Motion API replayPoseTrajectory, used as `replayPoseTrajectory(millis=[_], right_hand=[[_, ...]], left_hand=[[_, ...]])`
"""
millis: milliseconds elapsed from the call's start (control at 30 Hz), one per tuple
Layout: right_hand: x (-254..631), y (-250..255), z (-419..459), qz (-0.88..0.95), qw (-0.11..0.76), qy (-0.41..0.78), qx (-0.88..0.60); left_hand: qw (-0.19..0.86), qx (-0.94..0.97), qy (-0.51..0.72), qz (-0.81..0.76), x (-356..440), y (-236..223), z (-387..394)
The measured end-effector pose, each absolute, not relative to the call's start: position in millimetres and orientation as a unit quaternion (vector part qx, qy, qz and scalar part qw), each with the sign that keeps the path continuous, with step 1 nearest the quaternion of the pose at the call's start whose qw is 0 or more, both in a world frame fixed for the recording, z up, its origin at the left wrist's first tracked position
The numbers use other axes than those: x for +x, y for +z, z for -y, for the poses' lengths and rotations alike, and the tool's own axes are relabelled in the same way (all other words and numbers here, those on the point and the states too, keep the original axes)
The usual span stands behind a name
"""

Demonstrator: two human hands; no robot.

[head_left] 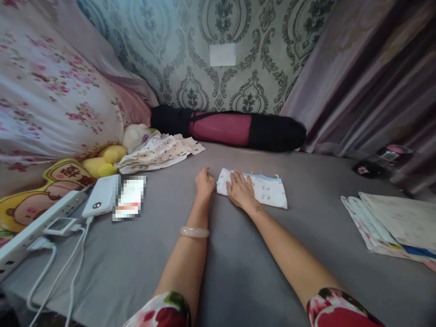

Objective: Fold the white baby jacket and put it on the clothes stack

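Observation:
A white piece of clothing with blue trim and small grey-blue prints lies folded into a flat rectangle on the grey sheet. Thin ties stick out along its far edge. My right hand rests flat on its left half, palm down with the fingers stretched out. Just left of the folded piece, my left hand is on the sheet with its fingers curled in. A narrow gap separates it from the fabric, and nothing shows in its grip. A pale bangle circles my left forearm.
On the right lies a stack of folded clothes, with a dark jar-like object behind. Left are a power strip, power bank, blurred phone, plush toys and a spotted garment. A long black-and-maroon bag lines the wall.

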State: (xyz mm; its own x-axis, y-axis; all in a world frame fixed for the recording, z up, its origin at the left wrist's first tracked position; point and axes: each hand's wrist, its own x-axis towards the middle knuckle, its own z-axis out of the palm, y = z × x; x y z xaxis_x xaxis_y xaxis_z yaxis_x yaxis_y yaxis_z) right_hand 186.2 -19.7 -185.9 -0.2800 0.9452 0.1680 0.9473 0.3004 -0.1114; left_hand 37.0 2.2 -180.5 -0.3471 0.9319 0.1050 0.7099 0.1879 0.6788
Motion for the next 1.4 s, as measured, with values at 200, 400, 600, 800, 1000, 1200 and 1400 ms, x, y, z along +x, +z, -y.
replayPoseTrajectory(millis=[200, 400, 600, 800, 1000, 1200, 1400], right_hand=[[187.0, -179.3, 20.0, 0.802, 0.097, 0.03, -0.589], [211.7, -171.7, 24.6, 0.788, 0.131, 0.005, -0.601], [226.9, -184.5, 23.1, 0.762, 0.115, 0.022, -0.636], [224.5, -188.6, 23.5, 0.76, 0.137, 0.026, -0.635], [233.3, -179.4, 22.3, 0.755, 0.144, 0.096, -0.632], [272.0, -167.2, 26.7, 0.76, 0.123, 0.033, -0.637], [293.5, -178.2, 29.5, 0.767, 0.059, 0.013, -0.639]], left_hand=[[0.172, 0.553, 0.329, -0.746, 37.0, -178.6, -1.0], [0.183, 0.558, 0.33, -0.739, 39.9, -178.6, 0.8], [0.175, 0.574, 0.33, -0.729, 40.8, -182.6, -1.1], [0.166, 0.579, 0.327, -0.728, 41.5, -183.6, -2.0], [0.159, 0.587, 0.353, -0.711, 42.3, -184.6, -2.4], [0.088, 0.644, 0.402, -0.645, 51.0, -188.9, -7.0], [0.066, 0.805, 0.286, -0.516, 84.1, -185.9, 4.5]])
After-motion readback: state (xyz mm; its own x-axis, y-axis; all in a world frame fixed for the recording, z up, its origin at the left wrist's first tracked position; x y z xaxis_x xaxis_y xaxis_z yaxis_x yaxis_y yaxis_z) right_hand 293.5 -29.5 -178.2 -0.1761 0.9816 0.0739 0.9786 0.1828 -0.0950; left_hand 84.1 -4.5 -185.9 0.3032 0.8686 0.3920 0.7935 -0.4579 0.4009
